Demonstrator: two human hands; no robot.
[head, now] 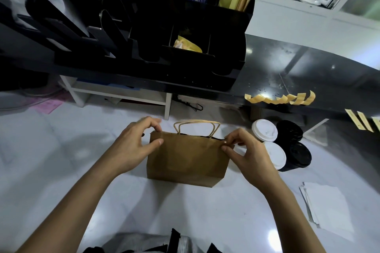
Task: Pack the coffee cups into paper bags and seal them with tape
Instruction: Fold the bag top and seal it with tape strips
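Observation:
A brown paper bag (188, 160) with twisted paper handles stands upright on the white counter (61, 160). My left hand (134, 144) pinches the bag's top left corner between thumb and fingers. My right hand (244, 150) pinches the top right corner the same way. The bag's mouth shows only a thin dark gap, so its contents are hidden. To the right stand two coffee cups with white lids (265, 130) and two with black lids (296, 144). Several short strips of tan tape (281, 98) hang from the edge of the black shelf (308, 72).
A black organiser (185, 33) with sleeves, straws and packets fills the back. More tape strips (362, 122) hang at the far right. A stack of white napkins (327, 207) lies at the right front. A white shelf frame (123, 96) stands behind the bag.

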